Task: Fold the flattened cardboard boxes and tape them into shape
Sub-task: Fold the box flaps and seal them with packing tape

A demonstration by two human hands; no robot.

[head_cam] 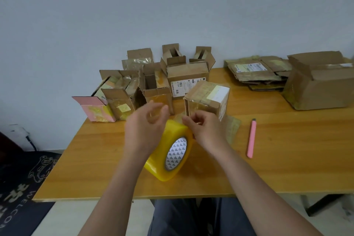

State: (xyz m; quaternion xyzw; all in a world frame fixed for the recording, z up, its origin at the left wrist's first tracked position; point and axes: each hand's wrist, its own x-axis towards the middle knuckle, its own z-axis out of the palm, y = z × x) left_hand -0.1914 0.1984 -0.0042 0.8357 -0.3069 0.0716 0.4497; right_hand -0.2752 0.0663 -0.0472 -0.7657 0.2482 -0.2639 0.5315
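Under both hands' fingers (164, 110), tape roll (170, 151)

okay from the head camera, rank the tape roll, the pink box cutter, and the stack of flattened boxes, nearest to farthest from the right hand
From the right hand:
1. Tape roll, directly under the hand.
2. Pink box cutter, on the table to its right.
3. Stack of flattened boxes, far right near the wall.

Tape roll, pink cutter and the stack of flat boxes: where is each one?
Tape roll (173, 156): head view, on its patterned inner core.
Pink cutter (251, 139): head view, middle of its pink handle.
Flat boxes (256, 72): head view, top sheet of the stack, beside its white label.
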